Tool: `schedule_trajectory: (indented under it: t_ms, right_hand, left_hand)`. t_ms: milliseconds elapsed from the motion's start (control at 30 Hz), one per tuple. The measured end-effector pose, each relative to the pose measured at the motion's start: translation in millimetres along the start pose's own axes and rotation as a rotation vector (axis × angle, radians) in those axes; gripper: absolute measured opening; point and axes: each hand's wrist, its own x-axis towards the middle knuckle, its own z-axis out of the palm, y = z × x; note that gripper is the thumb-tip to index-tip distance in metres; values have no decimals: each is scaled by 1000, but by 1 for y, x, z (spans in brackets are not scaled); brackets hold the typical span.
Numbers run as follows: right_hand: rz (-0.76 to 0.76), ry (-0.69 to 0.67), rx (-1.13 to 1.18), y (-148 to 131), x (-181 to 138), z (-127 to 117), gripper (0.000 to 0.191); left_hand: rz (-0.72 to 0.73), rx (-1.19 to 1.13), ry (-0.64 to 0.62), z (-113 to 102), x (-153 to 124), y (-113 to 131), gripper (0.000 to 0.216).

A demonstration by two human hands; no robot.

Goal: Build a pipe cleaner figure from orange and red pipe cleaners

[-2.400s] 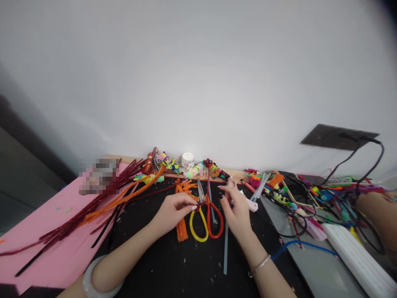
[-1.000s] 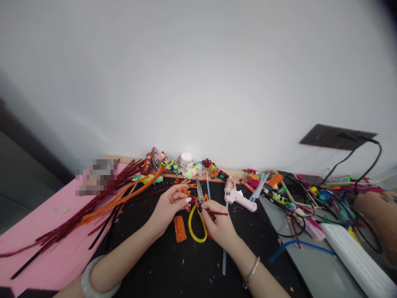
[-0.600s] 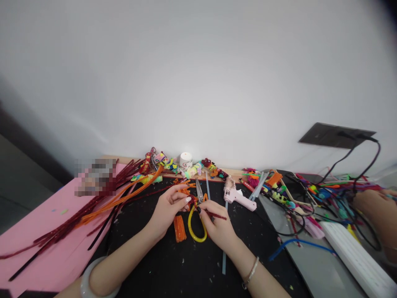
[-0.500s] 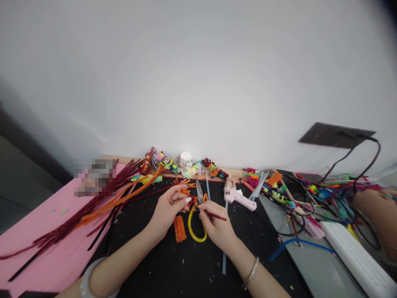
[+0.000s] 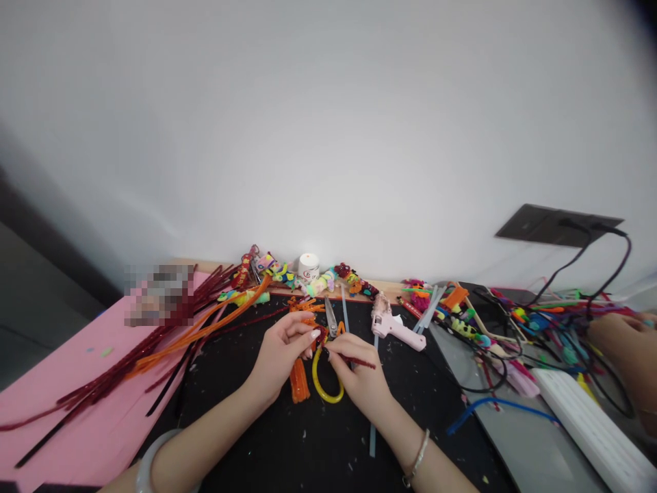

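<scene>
My left hand (image 5: 280, 352) is pinched on a small dark red and orange pipe-cleaner piece (image 5: 320, 334) above the black mat (image 5: 308, 445). My right hand (image 5: 362, 376) is closed on a dark red pipe cleaner (image 5: 359, 360) whose free end sticks out to the right. The two hands meet at the small piece. Scissors (image 5: 328, 383) with a yellow loop handle lie on the mat under the hands. A short bundle of orange pipe cleaners (image 5: 298, 381) lies just below my left hand.
A pink glue gun (image 5: 397, 327) lies right of the hands. Long red and orange pipe cleaners (image 5: 154, 342) spread over pink paper (image 5: 61, 411) on the left. Small craft figures and a white tape roll (image 5: 308, 265) line the wall. Another person's hand (image 5: 623, 346) rests among cables at right.
My right hand came back from the glue gun area to meet my left hand and took hold of the dark red pipe cleaner. Since then both hands shifted only slightly.
</scene>
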Motion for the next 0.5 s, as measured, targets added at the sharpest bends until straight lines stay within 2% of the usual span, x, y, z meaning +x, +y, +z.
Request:
schedule_trajectory:
  t_ms: [500]
  right_hand:
    - [184, 31, 102, 2, 0, 3, 16]
  left_hand:
    - [4, 4, 21, 4, -3, 5, 38]
